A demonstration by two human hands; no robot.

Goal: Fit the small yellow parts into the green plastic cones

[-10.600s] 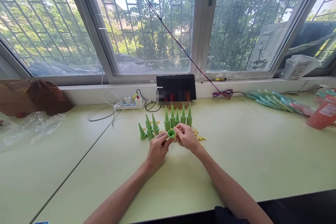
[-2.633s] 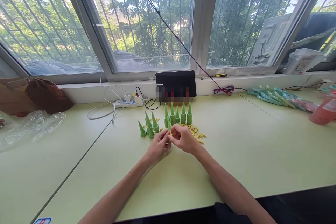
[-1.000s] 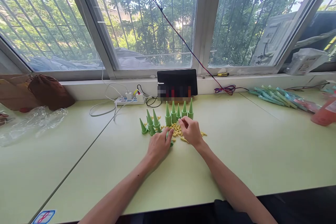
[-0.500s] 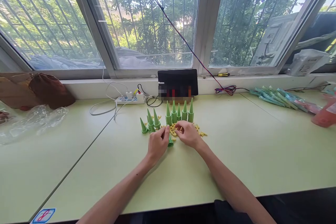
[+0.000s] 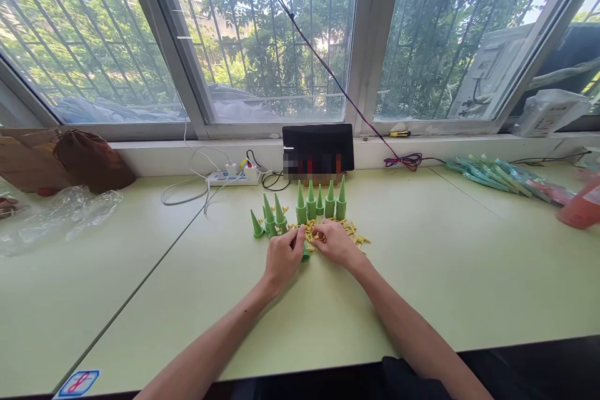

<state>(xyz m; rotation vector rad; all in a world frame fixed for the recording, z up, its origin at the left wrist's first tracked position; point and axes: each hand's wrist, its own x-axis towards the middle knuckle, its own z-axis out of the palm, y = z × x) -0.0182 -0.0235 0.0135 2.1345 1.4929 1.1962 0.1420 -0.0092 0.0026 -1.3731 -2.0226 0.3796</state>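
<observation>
My left hand (image 5: 284, 255) is closed, thumb and forefinger pressed together. A hollow green cone-like piece (image 5: 306, 255) shows its round rim under these fingers, and the rest of it is covered by the hand. Close on the right, my right hand (image 5: 336, 242) has its thumb and forefinger bent into a pinch low over a heap of small yellow pieces (image 5: 349, 229). Whatever lies between those fingertips is too small to make out. Behind the hands several pointed green cones (image 5: 330, 203) stand upright in a row, and a second cluster of green cones (image 5: 269, 217) stands to the left.
A dark tablet (image 5: 319, 144) leans behind the cones. At its left a white power strip (image 5: 234, 178) trails cables. A brown bag (image 5: 94, 162) and clear plastic (image 5: 60, 219) lie far left. On the right are wrapped bundles (image 5: 497, 175) and a red container (image 5: 584, 203).
My right hand has sunk slightly toward the yellow pieces, its fingertips shifting a little. The left hand stays almost in place, and the standing cones have not moved.
</observation>
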